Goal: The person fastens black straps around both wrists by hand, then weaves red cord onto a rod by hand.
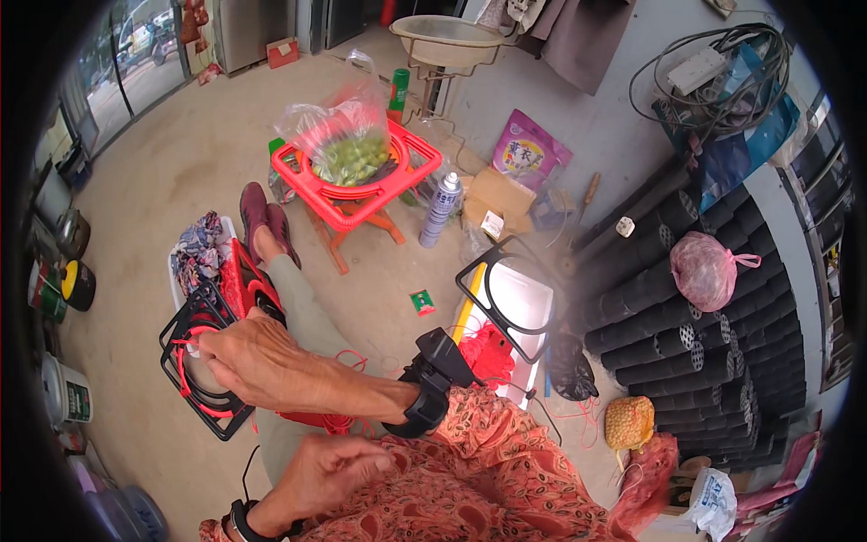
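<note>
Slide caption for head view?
Right hand at a black frame with red trim, left hand before the patterned shirt.

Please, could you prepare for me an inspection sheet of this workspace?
Surface: tan floor, with a darker patch at upper left.
Things at hand: black frame with red cord on it, at left; second black frame over a white tray.
Clutter: red stool bearing a clear bag of green produce; spray can and small green packet on the floor.
Hands: right hand at the corded frame, grip unclear; left hand below it, nothing visibly held.
Cables: dark cable coil and white power strip at upper right.
Surroundings: stacked dark perforated cylinders at right; basin on a stand, top.
</note>
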Motion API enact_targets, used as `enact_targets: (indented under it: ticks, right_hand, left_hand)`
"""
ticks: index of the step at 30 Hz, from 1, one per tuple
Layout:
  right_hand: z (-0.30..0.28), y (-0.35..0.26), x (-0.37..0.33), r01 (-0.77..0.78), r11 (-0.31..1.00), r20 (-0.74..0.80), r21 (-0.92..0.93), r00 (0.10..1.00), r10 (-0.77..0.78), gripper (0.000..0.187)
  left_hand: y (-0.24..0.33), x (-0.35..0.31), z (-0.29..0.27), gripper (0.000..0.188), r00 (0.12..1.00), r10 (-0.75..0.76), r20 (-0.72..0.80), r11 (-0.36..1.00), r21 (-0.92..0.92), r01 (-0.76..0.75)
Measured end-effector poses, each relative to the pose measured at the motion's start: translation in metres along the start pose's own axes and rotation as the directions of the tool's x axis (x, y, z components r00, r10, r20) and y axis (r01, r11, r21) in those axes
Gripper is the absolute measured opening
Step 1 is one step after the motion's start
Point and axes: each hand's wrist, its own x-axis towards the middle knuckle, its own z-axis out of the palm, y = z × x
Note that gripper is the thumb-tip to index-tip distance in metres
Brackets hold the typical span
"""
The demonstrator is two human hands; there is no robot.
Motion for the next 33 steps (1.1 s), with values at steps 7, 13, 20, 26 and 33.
enact_targets:
  ticks: [7,13,20,26,33]
  right_hand:
    - [0.03,0.016,-0.007,0.143,0.864,0.014,-0.483,0.988,-0.155,0.009]
    - [0.026,0.014,-0.013,0.129,0.793,0.033,-0.596,0.99,-0.137,0.01]
    - [0.016,0.013,-0.013,0.116,0.893,-0.096,-0.434,0.98,-0.174,0.009]
    - [-0.045,0.004,0.016,-0.309,0.86,0.033,0.407,0.945,0.324,0.015]
    - [-0.092,-0.007,0.022,-0.222,0.061,0.164,0.973,0.855,0.492,0.019]
  left_hand:
    - [0.056,0.022,0.007,0.028,0.624,0.779,-0.063,0.489,0.683,-0.542]
    - [0.038,0.034,0.015,0.04,0.724,0.688,-0.058,0.475,0.79,-0.388]
    - [0.032,0.024,0.012,0.034,0.62,0.782,-0.066,0.46,0.733,-0.501]
    - [0.021,0.004,0.001,0.026,0.493,0.824,-0.278,0.517,0.725,-0.456]
    - [-0.017,0.058,0.015,0.038,0.821,0.456,-0.343,0.887,0.099,-0.452]
